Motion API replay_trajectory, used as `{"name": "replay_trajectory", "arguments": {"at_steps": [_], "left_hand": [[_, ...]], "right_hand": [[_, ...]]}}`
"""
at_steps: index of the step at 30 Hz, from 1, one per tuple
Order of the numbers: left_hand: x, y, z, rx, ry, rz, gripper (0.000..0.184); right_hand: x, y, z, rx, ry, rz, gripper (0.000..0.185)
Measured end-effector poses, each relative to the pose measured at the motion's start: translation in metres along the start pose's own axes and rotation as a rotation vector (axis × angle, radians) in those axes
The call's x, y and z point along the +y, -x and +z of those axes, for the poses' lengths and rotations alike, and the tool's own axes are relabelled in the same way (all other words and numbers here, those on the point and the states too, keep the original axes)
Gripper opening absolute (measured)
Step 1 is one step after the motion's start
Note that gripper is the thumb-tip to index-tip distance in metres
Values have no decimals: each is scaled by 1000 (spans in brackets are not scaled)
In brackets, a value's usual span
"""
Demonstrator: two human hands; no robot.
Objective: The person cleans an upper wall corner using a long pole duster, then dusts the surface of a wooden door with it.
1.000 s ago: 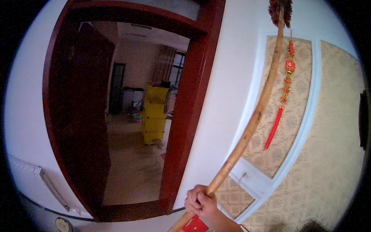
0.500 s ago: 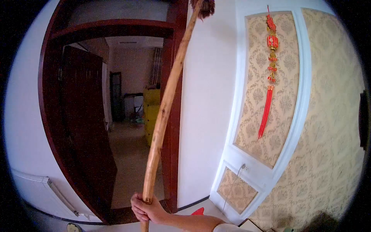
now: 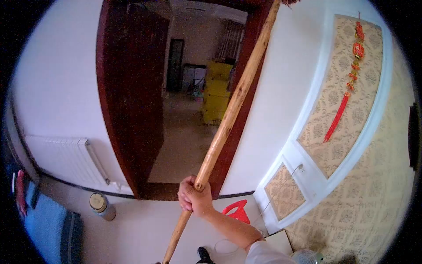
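My right hand is closed around a long, knotty wooden pole. The pole slants from the bottom edge up to the top right, in front of the doorway. At its upper end a shaggy dark-red head is mostly cut off by the top of the view, so I cannot tell its exact kind. The lower end runs out of view at the bottom. My left hand is not visible, apart from possibly a tiny dark sliver at the bottom edge that I cannot make out.
Behind the pole a dark-red door stands ajar, with a yellow cabinet beyond. A radiator, a blue-covered piece of furniture and a cylindrical container are left. A red plastic stool and a hanging red ornament are right.
The view has tipped down and turned left, showing more floor. The pole leans further right, and its shaggy head has moved nearly out of view. My right hand keeps its hold.
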State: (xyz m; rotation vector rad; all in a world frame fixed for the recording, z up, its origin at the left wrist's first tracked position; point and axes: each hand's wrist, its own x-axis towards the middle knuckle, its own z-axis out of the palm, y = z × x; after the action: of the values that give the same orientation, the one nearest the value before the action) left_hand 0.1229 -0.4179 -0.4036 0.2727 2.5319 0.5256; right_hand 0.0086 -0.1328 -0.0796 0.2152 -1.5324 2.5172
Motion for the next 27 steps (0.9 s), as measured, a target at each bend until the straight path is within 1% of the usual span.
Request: {"name": "replay_trajectory", "arguments": {"at_steps": [1, 3, 4, 6, 7, 9, 10, 11, 12, 13, 14, 16, 17, 19, 20, 22, 23, 24, 25, 26, 27], "left_hand": [[3, 10, -12, -4, 7, -12, 49], [7, 34, -26, 206, 35, 117, 49], [2, 44, -26, 201, 36, 107, 49], [-2, 45, -22, 213, -38, 194, 41], [-8, 46, -15, 216, -39, 197, 41], [-14, 48, -2, 194, 11, 236, 35], [-14, 50, 7, 250, 64, 213, 31], [-12, 53, 9, 251, 66, 211, 31], [-10, 54, 12, 306, 77, 181, 29], [-5, 55, 14, 363, 89, 149, 27], [2, 58, 11, 370, 90, 142, 27], [17, 63, 1, 356, 310, 58, 23], [14, 58, 10, 366, 308, 56, 23], [14, 34, 33, 420, 381, 87, 21], [26, 40, 25, 422, 379, 84, 21], [63, 54, -5, 209, 646, 29, 22], [62, 47, 9, 214, 644, 25, 22], [53, 31, 35, 183, 707, 15, 22], [54, 20, 46, 156, 762, 4, 22], [88, 45, 9, 111, 835, -24, 20], [87, 41, 17, 117, 830, -27, 20]], "right_hand": [[12, 4, 8, -5, -3, 13, 29], [26, 13, 21, 43, 52, -6, 30], [31, 18, 27, 60, 78, 6, 32], [35, 24, 39, 96, 80, 6, 33], [36, 27, 43, 131, 82, 0, 34], [37, 26, 42, 148, 56, 6, 33], [37, 26, 42, 140, 43, -4, 28], [35, 25, 43, 131, 32, -12, 24], [32, 24, 45, 172, 1, -31, 24], [29, 22, 47, 165, 1, -28, 24], [24, 19, 47, 162, 14, -20, 25], [20, 10, 40, 164, 19, -3, 24], [21, 7, 38, 156, 14, -7, 24], [18, -2, 27, 170, 99, -14, 23], [13, -4, 25, 171, 114, -13, 21], [12, -14, 8, 153, 128, -24, 21], [11, -17, -1, 139, 147, -32, 21], [13, -20, -7, 129, 148, -34, 21], [10, -21, -13, 94, 204, -72, 21], [8, -23, -19, 61, 257, -110, 22], [7, -24, -24, 59, 249, -111, 22]]}}
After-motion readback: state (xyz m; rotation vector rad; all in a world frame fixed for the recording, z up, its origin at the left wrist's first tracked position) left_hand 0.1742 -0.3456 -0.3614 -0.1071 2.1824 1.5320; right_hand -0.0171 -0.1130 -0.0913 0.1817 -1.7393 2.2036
